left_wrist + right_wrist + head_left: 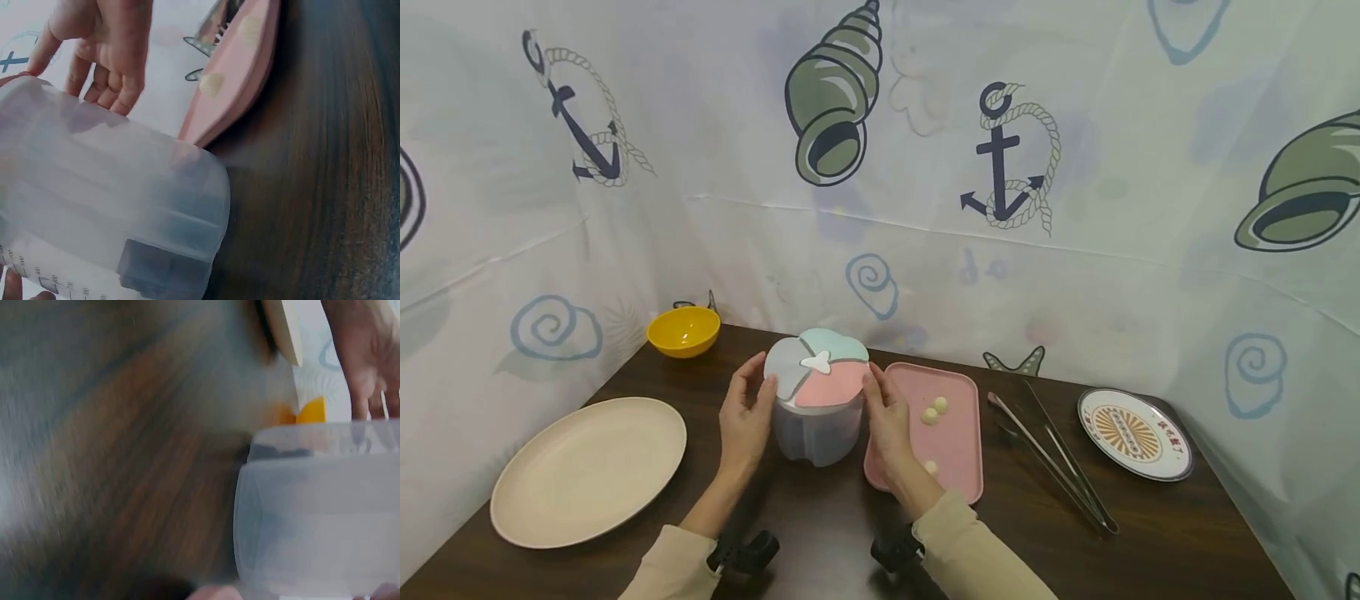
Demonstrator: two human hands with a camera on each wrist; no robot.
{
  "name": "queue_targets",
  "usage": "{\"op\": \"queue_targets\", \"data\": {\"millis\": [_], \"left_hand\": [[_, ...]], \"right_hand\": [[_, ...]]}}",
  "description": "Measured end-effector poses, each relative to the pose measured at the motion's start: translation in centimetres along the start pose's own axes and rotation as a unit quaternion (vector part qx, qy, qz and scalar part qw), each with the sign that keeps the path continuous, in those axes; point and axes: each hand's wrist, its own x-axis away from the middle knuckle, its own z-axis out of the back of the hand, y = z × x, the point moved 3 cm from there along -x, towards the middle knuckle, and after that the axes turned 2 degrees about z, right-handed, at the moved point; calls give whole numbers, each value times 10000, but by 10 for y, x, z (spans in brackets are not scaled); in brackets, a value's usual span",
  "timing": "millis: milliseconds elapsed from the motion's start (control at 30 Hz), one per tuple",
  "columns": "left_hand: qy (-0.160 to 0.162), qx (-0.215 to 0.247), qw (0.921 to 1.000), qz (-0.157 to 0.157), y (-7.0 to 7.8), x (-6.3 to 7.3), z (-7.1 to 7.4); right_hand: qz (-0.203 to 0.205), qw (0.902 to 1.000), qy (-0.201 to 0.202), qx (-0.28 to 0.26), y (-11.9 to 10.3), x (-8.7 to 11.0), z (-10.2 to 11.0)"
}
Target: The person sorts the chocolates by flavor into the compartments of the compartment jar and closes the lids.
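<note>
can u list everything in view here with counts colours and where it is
Container: one, translucent, between the hands
Lid: one, pink, mint and pale grey, atop the container
Tray: one, pink, right of the container
Balls: three visible, cream, on the tray
Tongs: one pair, metallic, right of the tray
Printed plate: one, white with orange, far right
Oval plate: one, beige, left
Bowl: one, yellow, back left
Table: one, dark brown, underneath
Printed cloth: count unclear, pale, behind
Left hand, right hand: one each, bare, at the lid's edges
Sleeves: two, beige, on the forearms
Wrist devices: two, black, at the wrists
</note>
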Motion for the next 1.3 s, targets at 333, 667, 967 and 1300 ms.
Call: {"op": "queue_targets", "data": {"millis": [333, 667, 967, 1300], "left_hand": [[-873, 628, 9934, 388, -9, -1, 3], [-937, 607, 9937, 133, -13, -10, 4], [-1461, 750, 9860, -297, -11, -13, 2], [-1823, 1034, 9762, -551, -19, -12, 7]], "right_hand": [[83, 9985, 547, -3, 6, 22, -15], [-564, 9976, 348, -221, 8, 13, -3], [-861, 9949, 70, -511, 12, 5, 4], [-909, 9952, -71, -359, 12, 2, 3]]}}
